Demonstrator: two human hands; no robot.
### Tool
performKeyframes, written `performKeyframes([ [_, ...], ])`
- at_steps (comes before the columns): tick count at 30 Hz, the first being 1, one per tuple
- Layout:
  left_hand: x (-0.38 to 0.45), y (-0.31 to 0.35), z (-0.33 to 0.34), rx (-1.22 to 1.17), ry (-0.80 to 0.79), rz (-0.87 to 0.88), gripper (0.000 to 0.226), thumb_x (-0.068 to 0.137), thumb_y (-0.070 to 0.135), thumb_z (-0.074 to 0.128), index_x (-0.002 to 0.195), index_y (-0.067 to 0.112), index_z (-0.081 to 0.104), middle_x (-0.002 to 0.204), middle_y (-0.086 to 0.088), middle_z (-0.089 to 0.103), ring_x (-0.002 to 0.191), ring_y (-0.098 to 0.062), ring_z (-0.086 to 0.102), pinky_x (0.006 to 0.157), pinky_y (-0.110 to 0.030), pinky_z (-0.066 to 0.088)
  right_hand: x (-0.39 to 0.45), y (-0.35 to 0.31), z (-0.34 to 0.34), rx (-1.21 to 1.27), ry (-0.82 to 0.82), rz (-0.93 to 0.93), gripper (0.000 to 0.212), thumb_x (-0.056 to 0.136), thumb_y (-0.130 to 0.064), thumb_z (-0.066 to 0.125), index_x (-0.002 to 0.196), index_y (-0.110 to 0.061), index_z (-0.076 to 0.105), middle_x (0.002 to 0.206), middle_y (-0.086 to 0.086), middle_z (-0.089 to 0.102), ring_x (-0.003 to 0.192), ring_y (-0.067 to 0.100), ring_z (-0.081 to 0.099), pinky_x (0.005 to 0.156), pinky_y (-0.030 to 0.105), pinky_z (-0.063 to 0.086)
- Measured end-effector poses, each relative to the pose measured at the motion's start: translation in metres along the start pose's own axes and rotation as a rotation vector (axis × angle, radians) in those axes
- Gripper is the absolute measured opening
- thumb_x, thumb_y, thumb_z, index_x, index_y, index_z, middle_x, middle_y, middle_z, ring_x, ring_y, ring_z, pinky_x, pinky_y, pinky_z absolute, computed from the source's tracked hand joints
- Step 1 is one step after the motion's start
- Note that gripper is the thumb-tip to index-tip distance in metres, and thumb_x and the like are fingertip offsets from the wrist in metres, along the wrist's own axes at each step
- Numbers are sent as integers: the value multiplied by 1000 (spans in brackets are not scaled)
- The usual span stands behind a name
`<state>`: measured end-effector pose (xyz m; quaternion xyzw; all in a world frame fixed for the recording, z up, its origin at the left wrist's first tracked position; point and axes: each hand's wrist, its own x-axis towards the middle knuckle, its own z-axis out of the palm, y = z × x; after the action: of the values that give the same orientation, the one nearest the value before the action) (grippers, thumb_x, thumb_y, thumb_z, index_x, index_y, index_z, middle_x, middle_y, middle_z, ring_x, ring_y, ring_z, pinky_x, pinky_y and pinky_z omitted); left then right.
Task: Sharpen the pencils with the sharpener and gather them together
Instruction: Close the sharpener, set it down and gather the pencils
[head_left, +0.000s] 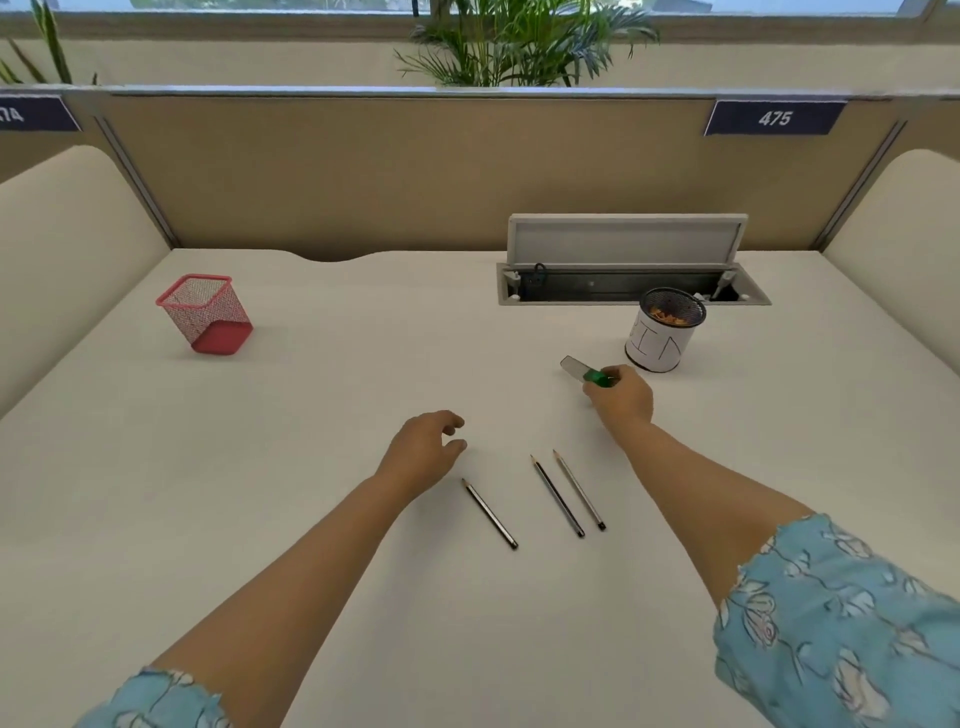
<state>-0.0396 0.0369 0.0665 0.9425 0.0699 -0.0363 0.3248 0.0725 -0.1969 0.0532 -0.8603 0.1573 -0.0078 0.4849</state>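
Note:
Three dark pencils lie on the white desk with their tips pointing away: one pencil on the left, and a pair, the middle pencil and the right pencil, close side by side. My right hand grips a green sharpener with a clear cap low over the desk, beyond the pencils. My left hand hovers just left of the left pencil's tip, fingers loosely curled and holding nothing.
A red mesh pencil cup stands at the far left. A white cup with shavings inside stands just behind my right hand. Behind it an open cable hatch is set in the desk. Partition walls enclose the desk.

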Motion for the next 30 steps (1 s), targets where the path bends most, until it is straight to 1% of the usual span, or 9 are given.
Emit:
performKeyframes([
  [3, -2, -3, 2, -4, 6, -9, 34, 89, 22, 55, 123, 15, 57, 121, -2, 61, 111, -17, 54, 92, -25, 40, 4, 8, 2, -63, -8, -21, 33, 84, -18, 63, 114, -7, 56, 112, 13, 63, 86, 23, 52, 73, 28, 41],
  [6, -4, -5, 4, -16, 1, -16, 33, 90, 21, 54, 123, 16, 57, 122, -2, 61, 115, -17, 53, 94, -24, 38, 10, 12, 5, -143, 3, -23, 34, 83, -22, 64, 113, -7, 59, 110, 14, 65, 97, 30, 59, 77, 33, 47],
  [8, -4, -5, 4, -19, 3, -16, 33, 90, 20, 54, 123, 16, 57, 123, -1, 61, 117, -16, 52, 95, -24, 37, 14, 12, 7, -195, 19, -25, 34, 82, -24, 64, 112, -8, 62, 109, 14, 66, 99, 31, 60, 81, 37, 51],
  [16, -3, -6, 5, -24, 5, -17, 33, 90, 19, 53, 123, 15, 58, 123, -1, 61, 118, -16, 52, 97, -25, 37, 22, 10, 16, -317, 28, -42, 39, 84, -30, 61, 118, -10, 58, 114, 15, 62, 106, 33, 57, 87, 45, 51],
  [20, -3, -7, 5, -30, 6, -15, 33, 90, 19, 54, 123, 15, 58, 123, -2, 61, 118, -16, 52, 97, -25, 37, 20, 13, 15, -283, 9, -37, 55, 82, -32, 64, 130, -11, 48, 123, 14, 56, 116, 32, 50, 95, 46, 45],
  [23, -3, -7, 6, -31, 5, -15, 33, 91, 20, 53, 123, 15, 58, 123, -1, 61, 118, -16, 51, 95, -24, 36, 13, 13, 13, -162, 36, -4, 62, 82, -30, 65, 134, -9, 41, 129, 13, 51, 120, 30, 47, 98, 43, 42],
  [25, -5, -8, 7, -52, 10, -17, 33, 91, 19, 54, 123, 15, 58, 122, -1, 62, 118, -16, 51, 94, -22, 36, 1, 12, 10, -43, 89, 25, 59, 84, -28, 64, 134, -9, 40, 131, 12, 49, 121, 29, 47, 97, 40, 41],
  [27, -9, -8, 9, -79, 25, -28, 32, 91, 19, 54, 122, 15, 59, 121, -1, 62, 118, -16, 52, 92, -20, 34, -14, 12, 5, 25, 131, 22, 48, 85, -24, 62, 128, -10, 47, 127, 11, 52, 116, 28, 52, 93, 39, 44],
  [30, -15, -12, 14, -120, 36, -47, 31, 90, 17, 53, 120, 14, 60, 119, -2, 63, 113, -16, 55, 89, -19, 35, -43, 16, 0, -38, 42, -45, 28, 85, -17, 59, 112, -9, 60, 114, 9, 62, 102, 25, 59, 84, 33, 46],
])
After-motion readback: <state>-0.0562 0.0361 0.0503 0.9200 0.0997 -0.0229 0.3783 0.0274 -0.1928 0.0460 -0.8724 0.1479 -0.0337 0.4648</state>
